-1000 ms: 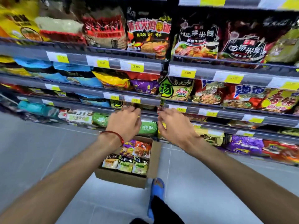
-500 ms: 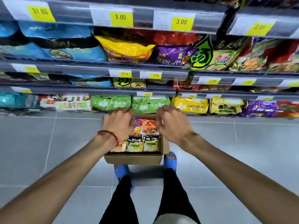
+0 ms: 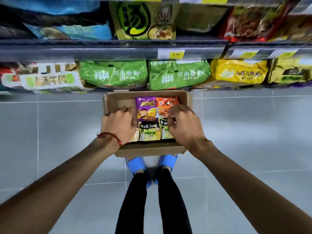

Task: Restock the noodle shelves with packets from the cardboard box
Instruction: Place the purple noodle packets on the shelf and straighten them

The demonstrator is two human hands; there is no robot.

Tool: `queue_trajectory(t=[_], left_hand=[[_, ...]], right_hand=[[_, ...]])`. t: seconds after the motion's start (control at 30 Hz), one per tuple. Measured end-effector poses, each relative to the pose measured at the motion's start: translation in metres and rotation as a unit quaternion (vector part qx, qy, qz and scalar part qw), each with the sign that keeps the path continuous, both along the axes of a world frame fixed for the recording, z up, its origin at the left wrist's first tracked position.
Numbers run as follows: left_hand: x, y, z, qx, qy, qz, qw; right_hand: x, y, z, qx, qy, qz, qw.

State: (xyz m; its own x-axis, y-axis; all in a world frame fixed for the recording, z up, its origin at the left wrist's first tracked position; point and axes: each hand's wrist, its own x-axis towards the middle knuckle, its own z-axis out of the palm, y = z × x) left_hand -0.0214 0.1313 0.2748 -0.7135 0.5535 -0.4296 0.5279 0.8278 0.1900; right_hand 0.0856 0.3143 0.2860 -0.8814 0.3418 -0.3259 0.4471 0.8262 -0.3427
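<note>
The left hand (image 3: 118, 127) is covering the packets (image 3: 134, 137) in the near left corner of the cardboard box (image 3: 148, 150), and the right hand (image 3: 184, 128) is hiding whatever its curled fingers (image 3: 174, 112) touch. Motion blur is smearing the price labels (image 3: 170, 54) past reading.

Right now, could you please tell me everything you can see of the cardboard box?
The cardboard box is brown, open-topped, flat on the floor between the green noodle bags and the blue shoes. Inside lie a purple packet, an orange packet and others. The left hand and right hand reach in; their grip is hidden.
</note>
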Motion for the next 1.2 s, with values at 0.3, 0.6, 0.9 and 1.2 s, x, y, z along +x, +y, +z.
queue_trajectory(t=[0.3,0.6,0.9,1.2], left_hand=[[0.007,0.009,-0.225,-0.007,-0.067,0.088,0.994],[-0.014,0.032,-0.434,0.099,-0.200,0.318,0.921],[-0.016,0.037,-0.445,0.154,-0.172,0.397,0.888],[-0.021,0.002,-0.405,0.164,-0.233,0.452,0.845]], right_hand=[[0.006,0.004,-0.214,-0.014,-0.038,0.021,0.999],[-0.010,0.008,-0.368,-0.045,-0.037,0.040,0.997],[-0.015,0.004,-0.394,-0.033,-0.042,0.045,0.998],[-0.036,-0.012,-0.405,-0.154,-0.067,-0.070,0.983]])
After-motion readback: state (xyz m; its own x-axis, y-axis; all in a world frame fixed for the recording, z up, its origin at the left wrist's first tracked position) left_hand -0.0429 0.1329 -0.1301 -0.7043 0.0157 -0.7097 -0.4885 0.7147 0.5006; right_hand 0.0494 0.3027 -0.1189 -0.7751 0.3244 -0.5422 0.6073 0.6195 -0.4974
